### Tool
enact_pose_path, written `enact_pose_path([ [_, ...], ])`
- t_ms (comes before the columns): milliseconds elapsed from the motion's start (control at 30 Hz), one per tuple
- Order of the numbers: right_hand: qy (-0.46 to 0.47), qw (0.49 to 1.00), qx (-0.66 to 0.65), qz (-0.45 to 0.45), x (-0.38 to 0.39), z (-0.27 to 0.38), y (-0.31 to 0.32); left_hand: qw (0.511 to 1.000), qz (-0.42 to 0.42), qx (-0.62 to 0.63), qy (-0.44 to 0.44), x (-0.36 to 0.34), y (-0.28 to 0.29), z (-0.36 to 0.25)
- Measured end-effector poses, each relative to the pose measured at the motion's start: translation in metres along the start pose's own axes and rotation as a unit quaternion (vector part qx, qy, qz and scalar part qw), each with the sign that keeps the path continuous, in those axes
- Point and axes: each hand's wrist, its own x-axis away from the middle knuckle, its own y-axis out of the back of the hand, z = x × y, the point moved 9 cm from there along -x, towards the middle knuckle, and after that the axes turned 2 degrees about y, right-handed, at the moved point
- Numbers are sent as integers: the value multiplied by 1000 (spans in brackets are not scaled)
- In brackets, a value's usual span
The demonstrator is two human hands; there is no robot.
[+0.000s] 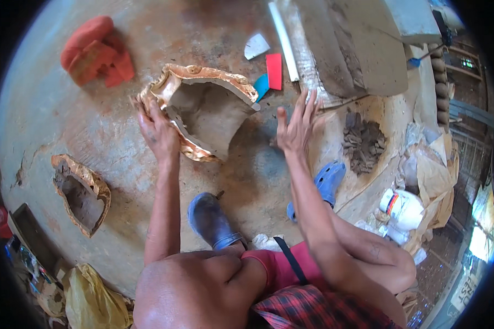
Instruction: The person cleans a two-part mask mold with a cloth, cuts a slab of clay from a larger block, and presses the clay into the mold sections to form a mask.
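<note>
In front of me a large curved mould piece point(214, 73) with a jagged, orange-brown plaster-like rim stands tilted on the floor. Grey wet-looking clay point(217, 112) lines its hollow. My left hand point(162, 131) grips the mould's left edge, with some fingers hidden behind it. Right of the mould, apart from it, my right hand point(299, 123) is raised with fingers stretched out and nothing in it. Beyond the mould's right tip are a red flat piece point(274, 71), a teal flat piece point(262, 86) and a white flat piece point(256, 46).
A smaller clay-lined mould point(100, 186) lies at left, below a crumpled red cloth point(97, 52). To the right are a white tube point(283, 41), a grey clay slab point(368, 49), clay scraps point(362, 143) and a white container point(403, 208). A yellow plastic bag point(95, 299) sits lower left.
</note>
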Motion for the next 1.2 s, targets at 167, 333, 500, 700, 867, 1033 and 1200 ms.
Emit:
enact_pose_path([
  [167, 201, 958, 2, 206, 115, 45, -32, 993, 78, 86, -10, -34, 5, -2],
  [333, 141, 957, 72, 242, 147, 33, -29, 993, 115, 18, -32, -43, 10, 13],
  [500, 18, 987, 149, 50, -7, 12, -13, 993, 106, 50, -28, -33, 1, -1],
  [700, 123, 963, 44, 234, 195, 37, -11, 991, 131, 20, 24, -44, 8, 18],
  [867, 85, 982, 134, 105, 51, 33, -21, 995, 99, 21, 15, -40, 7, 8],
  [1033, 115, 983, 90, 109, 49, 44, -24, 996, 85, 15, -28, -43, 12, -1],
  [1200, 141, 964, 86, 207, 197, 33, -16, 995, 99, 22, -11, -39, 2, -4],
])
